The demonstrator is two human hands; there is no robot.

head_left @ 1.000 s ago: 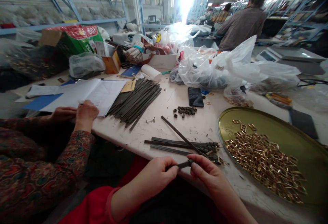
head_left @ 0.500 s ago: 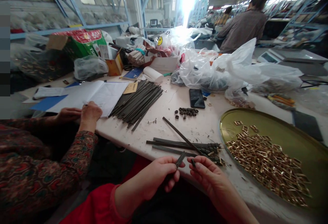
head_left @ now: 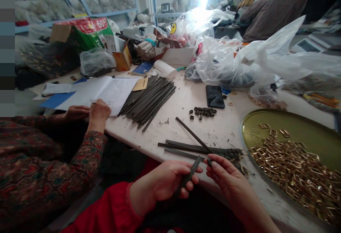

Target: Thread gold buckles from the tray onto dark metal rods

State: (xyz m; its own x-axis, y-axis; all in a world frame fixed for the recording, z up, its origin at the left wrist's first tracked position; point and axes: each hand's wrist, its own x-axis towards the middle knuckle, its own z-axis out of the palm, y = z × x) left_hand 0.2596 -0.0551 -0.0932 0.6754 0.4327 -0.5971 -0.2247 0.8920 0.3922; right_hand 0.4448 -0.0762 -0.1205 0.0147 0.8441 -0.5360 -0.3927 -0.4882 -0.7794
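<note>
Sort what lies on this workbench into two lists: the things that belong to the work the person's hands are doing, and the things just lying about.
In use:
left hand gripping a dark strap
right hand pinching a small loop
loose straps
pile of loops
tray of gold buckles

Lying about:
phone
open notebook
plastic bags
green box

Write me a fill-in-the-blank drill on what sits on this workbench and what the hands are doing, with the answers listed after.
1. The left hand grips a dark ____.
2. The round gold tray holds a heap of small brass-coloured ____.
3. The black phone lies flat on the ____, screen up.
4. At the left, a person in a patterned sleeve rests a hand on an open ____.

Missing words: strap; buckles; table; notebook.
</note>
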